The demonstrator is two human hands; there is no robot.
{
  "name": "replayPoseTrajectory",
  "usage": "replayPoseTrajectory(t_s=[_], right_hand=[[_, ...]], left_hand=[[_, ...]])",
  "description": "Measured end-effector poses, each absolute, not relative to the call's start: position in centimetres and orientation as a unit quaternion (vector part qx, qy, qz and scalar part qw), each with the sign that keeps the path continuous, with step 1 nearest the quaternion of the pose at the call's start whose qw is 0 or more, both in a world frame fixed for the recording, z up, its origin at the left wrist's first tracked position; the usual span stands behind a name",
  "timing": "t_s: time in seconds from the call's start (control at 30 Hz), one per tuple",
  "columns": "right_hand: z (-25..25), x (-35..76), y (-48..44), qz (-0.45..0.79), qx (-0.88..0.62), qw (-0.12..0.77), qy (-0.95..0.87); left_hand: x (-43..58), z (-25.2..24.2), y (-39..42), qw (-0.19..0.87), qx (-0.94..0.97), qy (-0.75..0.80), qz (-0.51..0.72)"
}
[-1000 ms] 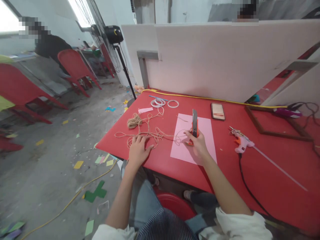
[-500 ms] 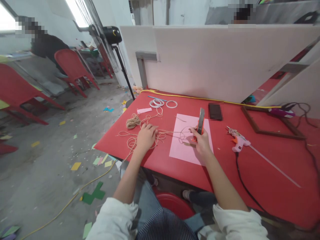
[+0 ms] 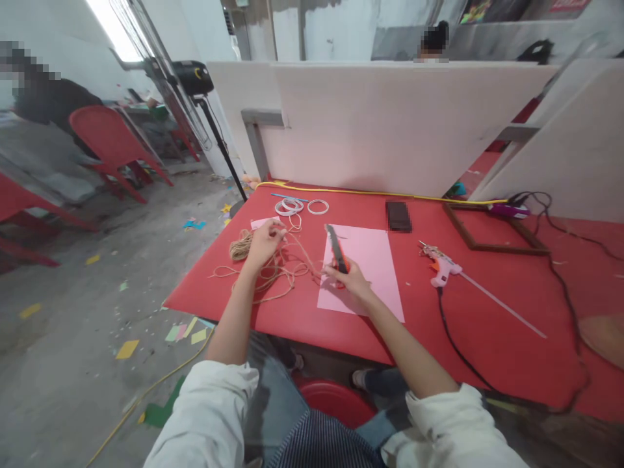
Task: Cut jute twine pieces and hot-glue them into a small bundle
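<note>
Blown-out window [image 3: 110, 26], soft shadows, wide-angle edge stretch

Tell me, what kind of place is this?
Probably a craft workshop, though I can't be sure. A pink glue gun and some twine lie on the red table, and colourful scraps are scattered over the floor.

Tan twine [image 3: 240, 247] lies loosely tangled beside a tilted black-and-orange tool [image 3: 337, 248], probably a cutter.
</note>
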State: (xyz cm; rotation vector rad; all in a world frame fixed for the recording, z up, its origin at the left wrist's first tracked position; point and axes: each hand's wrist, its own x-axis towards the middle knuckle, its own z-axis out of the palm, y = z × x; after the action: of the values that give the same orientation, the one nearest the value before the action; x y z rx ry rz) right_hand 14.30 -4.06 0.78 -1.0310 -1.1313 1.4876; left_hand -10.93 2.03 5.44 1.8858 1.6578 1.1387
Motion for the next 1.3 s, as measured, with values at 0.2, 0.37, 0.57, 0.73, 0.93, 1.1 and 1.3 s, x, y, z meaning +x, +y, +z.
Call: replayPoseTrajectory(t_s=[0.2, 0.37, 0.57, 0.73, 0.93, 1.1, 1.3], right_hand=[[1.0, 13.5, -4.0, 0.625, -0.383, 0.489, -0.474], [2.3, 16.4, -2.8, 0.556, -0.480, 0.559, -0.384], [2.6, 18.2, -0.2, 0.472, -0.480, 0.589, -0.448], [1.6, 17.7, 0.9, 0.354, -0.537, 0.554, -0.529], [0.2, 18.1, 0.3, 0.321, -0.605, 0.515, -0.514], [-0.2, 18.2, 0.3, 0.335, -0.623, 0.504, -0.495], [-0.1, 18.0, 0.6, 0.380, -0.595, 0.522, -0.478]], left_hand=[[-8.7, 8.7, 3.1, 0.239, 0.574, 0.484, 0.616], [-4.1, 8.5, 3.6, 0.297, 0.649, 0.451, 0.536], [1.8, 4.5, 4.4, 0.355, 0.687, 0.456, 0.442], [3.8, 2.3, 4.6, 0.404, 0.685, 0.444, 0.412], [4.5, 1.5, 3.1, 0.431, 0.672, 0.444, 0.407], [4.8, 1.5, 2.9, 0.472, 0.629, 0.468, 0.404], [4.6, 1.7, 3.4, 0.441, 0.633, 0.502, 0.392]])
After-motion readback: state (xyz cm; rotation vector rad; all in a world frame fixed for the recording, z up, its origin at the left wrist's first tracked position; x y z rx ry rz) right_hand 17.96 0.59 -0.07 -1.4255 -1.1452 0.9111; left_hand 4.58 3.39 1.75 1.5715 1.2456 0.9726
